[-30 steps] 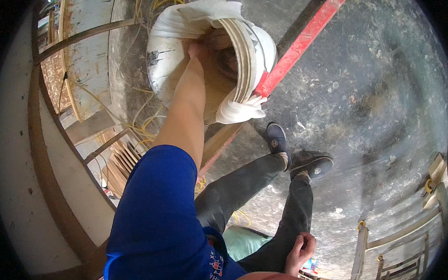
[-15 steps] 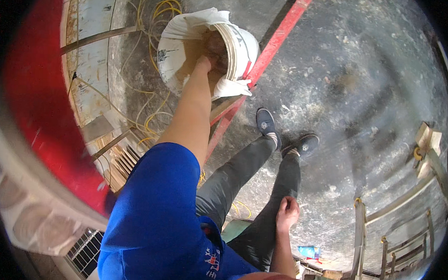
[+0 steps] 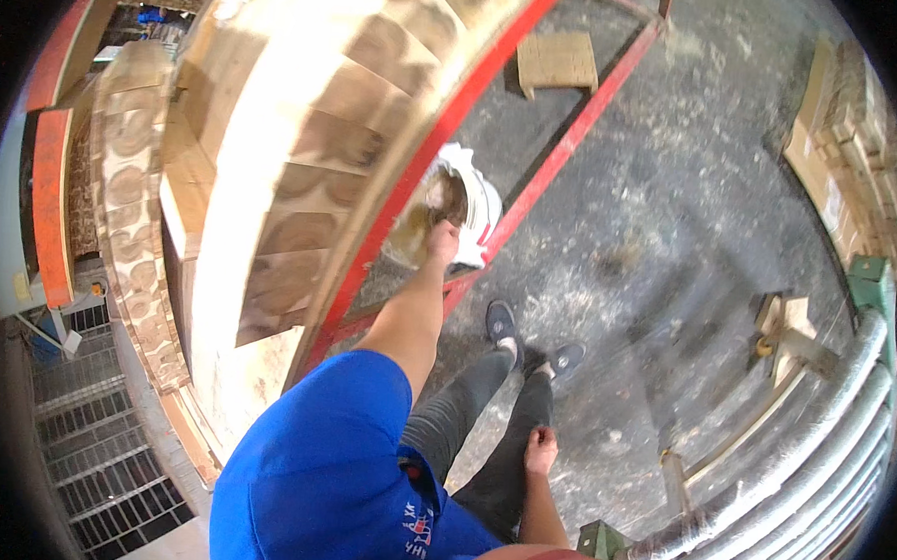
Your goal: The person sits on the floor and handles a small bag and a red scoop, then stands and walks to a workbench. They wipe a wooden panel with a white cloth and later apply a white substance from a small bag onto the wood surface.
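Note:
My left hand (image 3: 443,242) is at the mouth of a white bucket (image 3: 484,215), fingers curled closed. A brown mass (image 3: 450,195) shows just beyond the fingers; whether it is held or lies in the bucket, I cannot make out. White liner material (image 3: 457,158) is folded over the bucket's rim. The bucket stands inside a red metal frame (image 3: 554,164), beside a long workbench topped with wooden blocks. Low by my right thigh hangs my right hand (image 3: 541,451), its fingers curled in with nothing visible in them.
Wooden blocks with round grain (image 3: 314,139) line the workbench at left. A small wooden stool (image 3: 558,62) is within the red frame. At right are stacked boards (image 3: 855,148), a wooden stand (image 3: 791,335) and metal rollers (image 3: 800,476). A floor grating (image 3: 111,445) lies far left.
My left hand has risen from inside the bucket to its mouth. The view has lifted, bringing the workbench top and the rollers into sight. My right hand stays by the thigh.

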Demonstrator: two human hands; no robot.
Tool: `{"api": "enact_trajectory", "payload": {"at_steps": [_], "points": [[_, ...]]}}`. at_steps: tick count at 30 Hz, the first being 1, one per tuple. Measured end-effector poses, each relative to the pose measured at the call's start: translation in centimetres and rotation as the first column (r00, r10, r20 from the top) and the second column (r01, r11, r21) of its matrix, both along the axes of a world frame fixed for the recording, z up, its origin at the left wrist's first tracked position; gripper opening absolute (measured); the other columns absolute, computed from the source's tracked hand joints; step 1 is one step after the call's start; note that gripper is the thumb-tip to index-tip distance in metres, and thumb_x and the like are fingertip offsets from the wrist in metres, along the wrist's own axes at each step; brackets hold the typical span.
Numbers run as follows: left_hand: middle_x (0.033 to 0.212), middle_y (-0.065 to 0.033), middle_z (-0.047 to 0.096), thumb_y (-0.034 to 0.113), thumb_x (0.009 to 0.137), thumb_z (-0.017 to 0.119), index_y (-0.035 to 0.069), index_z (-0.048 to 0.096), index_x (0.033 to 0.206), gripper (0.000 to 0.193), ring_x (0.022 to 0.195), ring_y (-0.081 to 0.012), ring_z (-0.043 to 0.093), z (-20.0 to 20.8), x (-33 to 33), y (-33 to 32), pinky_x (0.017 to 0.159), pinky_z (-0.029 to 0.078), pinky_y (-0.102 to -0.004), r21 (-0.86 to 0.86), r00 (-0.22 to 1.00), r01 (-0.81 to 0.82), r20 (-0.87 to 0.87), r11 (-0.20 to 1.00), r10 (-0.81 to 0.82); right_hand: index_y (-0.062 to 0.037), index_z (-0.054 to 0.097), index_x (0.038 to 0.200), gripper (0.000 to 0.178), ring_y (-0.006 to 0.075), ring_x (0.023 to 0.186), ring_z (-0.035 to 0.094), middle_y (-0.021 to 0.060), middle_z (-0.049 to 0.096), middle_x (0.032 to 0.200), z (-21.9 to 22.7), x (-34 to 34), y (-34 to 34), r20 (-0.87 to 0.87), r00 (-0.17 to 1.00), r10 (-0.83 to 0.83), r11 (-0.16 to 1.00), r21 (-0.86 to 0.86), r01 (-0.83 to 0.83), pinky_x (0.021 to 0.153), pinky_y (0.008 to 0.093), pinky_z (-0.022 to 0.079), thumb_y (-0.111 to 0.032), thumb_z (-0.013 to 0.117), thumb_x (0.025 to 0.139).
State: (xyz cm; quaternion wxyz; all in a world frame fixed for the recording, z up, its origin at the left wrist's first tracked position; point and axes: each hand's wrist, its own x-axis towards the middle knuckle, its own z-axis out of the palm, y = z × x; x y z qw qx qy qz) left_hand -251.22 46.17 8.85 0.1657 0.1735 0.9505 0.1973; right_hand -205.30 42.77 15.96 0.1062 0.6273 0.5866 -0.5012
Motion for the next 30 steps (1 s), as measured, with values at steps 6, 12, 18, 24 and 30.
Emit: {"api": "enact_trajectory", "payload": {"at_steps": [6,12,18,24,30], "points": [[0.078,-0.0165,0.056,0.008,0.083,0.052,0.005,0.051,0.084,0.004,0.077,-0.0345,0.057,8.7,10.2,2.3,0.067,0.045,-0.0416,0.240,0.899,0.420,0.021,0.875,-0.437,-0.0032,0.056,0.105,0.028,0.0272,0.076,0.059,0.0130,0.058,0.096,6.3,-3.7,5.1,-0.289,0.954,0.082,0.975,0.220,-0.018,0.072,0.0373,0.048,-0.007,0.059,0.077],[0.082,-0.0147,0.057,0.015,0.088,0.050,0.006,0.049,0.086,0.009,0.077,-0.0329,0.056,19.4,16.1,0.0,0.068,0.045,-0.0405,0.514,0.741,0.415,0.288,0.750,-0.607,-0.0086,0.047,0.124,0.055,0.0330,0.110,0.049,0.0146,0.053,0.117,13.4,-7.9,12.3,-0.337,0.784,0.521,0.786,0.547,-0.287,0.092,0.0401,0.041,-0.004,0.061,0.071],[0.080,-0.0077,0.052,0.015,0.090,0.047,0.006,0.046,0.089,0.009,0.078,-0.0198,0.054,28.6,20.3,2.6,0.069,0.044,-0.0337,0.729,0.674,0.304,0.290,0.613,-0.679,-0.0032,0.052,0.116,0.051,0.0336,0.102,0.056,0.0154,0.058,0.108,18.6,-10.4,13.9,-0.484,0.533,0.694,0.720,0.456,-0.523,0.087,0.0402,0.045,-0.012,0.070,0.068],[0.080,-0.0146,0.056,0.023,0.090,0.050,0.007,0.048,0.091,0.016,0.074,-0.0340,0.058,36.3,21.1,2.6,0.063,0.044,-0.0417,0.699,0.508,0.571,0.113,0.432,-0.854,-0.0027,0.062,0.096,0.032,0.0244,0.098,0.056,0.0113,0.058,0.103,23.5,-9.4,15.0,-0.658,0.491,0.571,0.817,0.509,-0.269,0.084,0.0339,0.045,-0.008,0.071,0.066],[0.074,-0.0117,0.055,0.018,0.092,0.050,0.004,0.049,0.089,0.014,0.068,-0.0279,0.056,39.4,23.3,1.8,0.061,0.043,-0.0371,0.756,0.671,0.436,0.088,0.488,-0.736,-0.0048,0.066,0.098,0.034,0.0325,0.100,0.054,0.0134,0.060,0.101,22.6,-2.6,16.5,0.086,0.656,0.750,0.535,0.504,-0.678,0.085,0.0413,0.045,-0.025,0.066,0.071]]}}
